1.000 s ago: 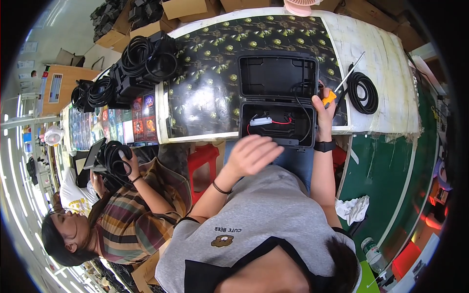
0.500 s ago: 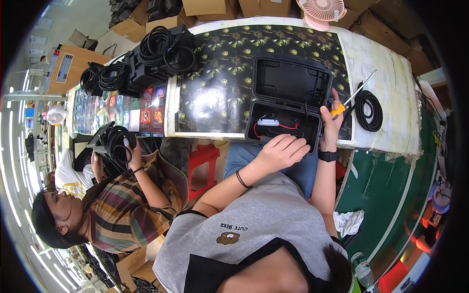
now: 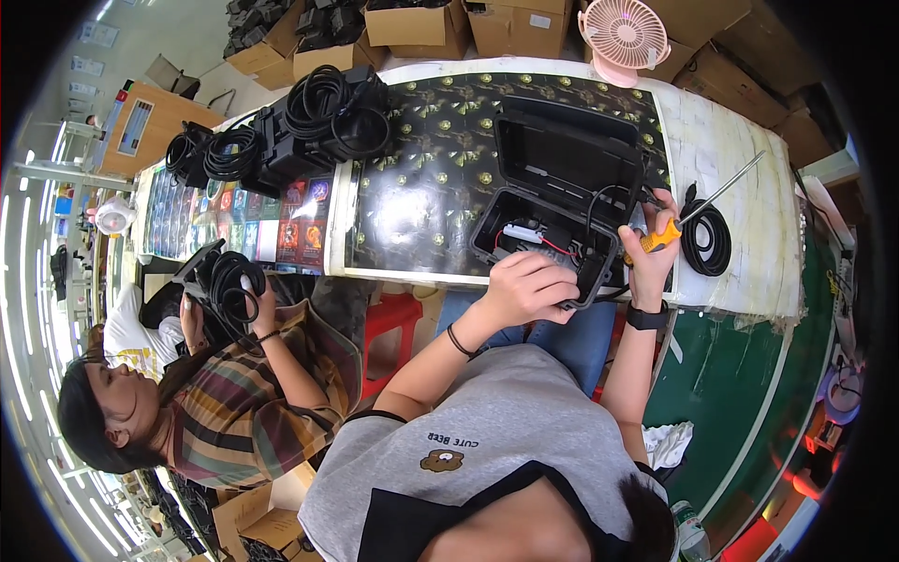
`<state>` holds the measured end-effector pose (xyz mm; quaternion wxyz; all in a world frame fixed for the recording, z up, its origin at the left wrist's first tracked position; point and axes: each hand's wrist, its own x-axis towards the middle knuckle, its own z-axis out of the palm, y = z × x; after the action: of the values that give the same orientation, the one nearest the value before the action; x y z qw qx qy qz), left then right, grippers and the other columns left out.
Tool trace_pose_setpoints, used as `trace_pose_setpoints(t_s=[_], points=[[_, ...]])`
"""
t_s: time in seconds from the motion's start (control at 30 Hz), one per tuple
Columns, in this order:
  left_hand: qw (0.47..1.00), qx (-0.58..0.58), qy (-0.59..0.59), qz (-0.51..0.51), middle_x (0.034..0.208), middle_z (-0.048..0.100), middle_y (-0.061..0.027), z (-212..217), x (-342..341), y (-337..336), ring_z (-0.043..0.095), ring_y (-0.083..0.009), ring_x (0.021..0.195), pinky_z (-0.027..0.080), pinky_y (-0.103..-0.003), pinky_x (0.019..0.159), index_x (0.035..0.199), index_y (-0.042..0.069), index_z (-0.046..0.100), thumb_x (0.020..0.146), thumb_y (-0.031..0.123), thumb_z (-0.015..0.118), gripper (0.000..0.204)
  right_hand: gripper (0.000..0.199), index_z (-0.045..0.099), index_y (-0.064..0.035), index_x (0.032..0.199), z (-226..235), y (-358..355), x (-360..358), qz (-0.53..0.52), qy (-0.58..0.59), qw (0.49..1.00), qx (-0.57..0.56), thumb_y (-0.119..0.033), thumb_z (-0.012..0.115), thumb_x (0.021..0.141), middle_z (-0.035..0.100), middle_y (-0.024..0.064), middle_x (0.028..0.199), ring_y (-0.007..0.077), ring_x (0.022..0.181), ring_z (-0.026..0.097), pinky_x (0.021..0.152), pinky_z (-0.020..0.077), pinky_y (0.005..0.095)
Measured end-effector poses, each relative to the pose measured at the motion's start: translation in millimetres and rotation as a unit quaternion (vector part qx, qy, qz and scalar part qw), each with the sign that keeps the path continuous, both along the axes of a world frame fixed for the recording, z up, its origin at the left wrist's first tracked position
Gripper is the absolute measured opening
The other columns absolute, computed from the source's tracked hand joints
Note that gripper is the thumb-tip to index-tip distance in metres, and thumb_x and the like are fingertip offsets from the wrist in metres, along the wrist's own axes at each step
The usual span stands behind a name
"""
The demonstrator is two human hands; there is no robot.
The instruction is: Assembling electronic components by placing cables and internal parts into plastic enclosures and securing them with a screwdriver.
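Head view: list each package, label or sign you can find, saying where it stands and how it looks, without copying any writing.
Brown cardboard boxes: stacked along the table's far edge, some with pale labels.
Row of colourful printed cards: lying flat on the left part of the table, dark blue and red pictures.
Pale paper sheets: posted on the far left wall, too small to tell more.
Brown cardboard box: low at the left, on the floor.

Long table (image 3: 721, 122); cardboard boxes (image 3: 412, 23); pink fan (image 3: 623, 33).

Brown cardboard boxes (image 3: 440, 23) line the table's far edge; more sit bottom-left (image 3: 248, 515).
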<state>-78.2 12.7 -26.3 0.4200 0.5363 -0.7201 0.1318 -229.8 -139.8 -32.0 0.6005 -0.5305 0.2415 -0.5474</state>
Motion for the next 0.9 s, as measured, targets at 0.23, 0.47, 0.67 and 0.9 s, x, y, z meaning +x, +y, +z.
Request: trace_pose_setpoints(t_s=[0.23, 0.47, 0.67, 0.9], points=[[0.999, -0.007, 0.038, 0.003, 0.085, 0.064, 0.0105, 8, 3, -5, 0.062, -0.0111, 0.075, 0.051, -0.027, 0.069, 0.076, 0.022, 0.064, 0.059, 0.030, 0.077, 0.022, 0.050, 0.041, -0.0133, 0.092, 3, -2, 1, -0.005, 0.034, 0.999, 0.005, 0.006, 0.082, 0.070, 0.043, 0.0048, 0.136, 0.0197, 0.122, 0.051, 0.076, 0.0477, 0.0210], [0.994, 0.052, 0.084, -0.038, 0.082, 0.065, 0.0095, 16, 11, -7, 0.063, -0.0114, 0.073, 0.050, -0.027, 0.068, 0.072, 0.021, 0.066, 0.057, 0.026, 0.078, 0.020, 0.040, 0.043, -0.0119, 0.097, -5, 2, -9, -0.023, 0.001, 0.997, 0.067, -0.008, 0.080, 0.082, 0.048, 0.0076, 0.131, 0.0257, 0.125, 0.053, 0.075, 0.0487, 0.0216], [0.995, 0.054, 0.080, -0.031, 0.081, 0.065, 0.0100, 10, 8, -5, 0.064, -0.0114, 0.073, 0.051, -0.027, 0.068, 0.071, 0.022, 0.066, 0.057, 0.027, 0.078, 0.020, 0.036, 0.048, -0.0093, 0.112, -11, 3, -14, -0.022, -0.008, 0.995, 0.101, -0.031, 0.070, 0.093, 0.049, 0.0076, 0.134, 0.0247, 0.126, 0.055, 0.059, 0.0415, 0.0172], [0.996, 0.047, 0.066, -0.041, 0.083, 0.067, 0.0106, 2, 11, -2, 0.066, -0.0107, 0.077, 0.052, -0.026, 0.068, 0.072, 0.022, 0.067, 0.056, 0.032, 0.079, 0.023, 0.021, 0.050, -0.0113, 0.100, 12, -6, -15, -0.043, -0.018, 0.992, 0.118, -0.027, 0.064, 0.098, 0.058, 0.0064, 0.117, 0.0145, 0.099, 0.064, 0.053, 0.0420, 0.0173]])
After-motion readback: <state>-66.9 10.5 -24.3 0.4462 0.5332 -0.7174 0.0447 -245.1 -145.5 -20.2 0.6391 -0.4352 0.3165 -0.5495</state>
